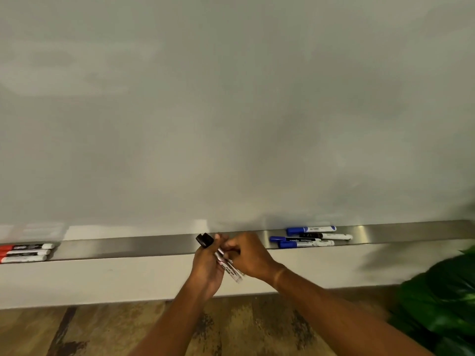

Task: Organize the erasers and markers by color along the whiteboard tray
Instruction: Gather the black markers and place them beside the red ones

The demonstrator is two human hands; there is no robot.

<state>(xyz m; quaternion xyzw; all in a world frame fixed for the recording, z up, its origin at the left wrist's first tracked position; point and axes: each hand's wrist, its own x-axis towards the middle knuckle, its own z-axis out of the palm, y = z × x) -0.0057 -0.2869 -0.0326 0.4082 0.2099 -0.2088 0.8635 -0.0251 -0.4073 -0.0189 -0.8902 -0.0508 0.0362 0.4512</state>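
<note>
A steel whiteboard tray runs across the view below the whiteboard. Three red-capped markers lie side by side at its far left. To the right lie blue-capped markers and one marker with a black band. In front of the tray's middle, my left hand holds a bunch of black-capped markers, caps up and tilted left. My right hand grips the same bunch from the right. No eraser is in view.
The whiteboard fills the upper view, with a pale wall strip under the tray. A wooden floor shows below. Green plant leaves stand at the lower right.
</note>
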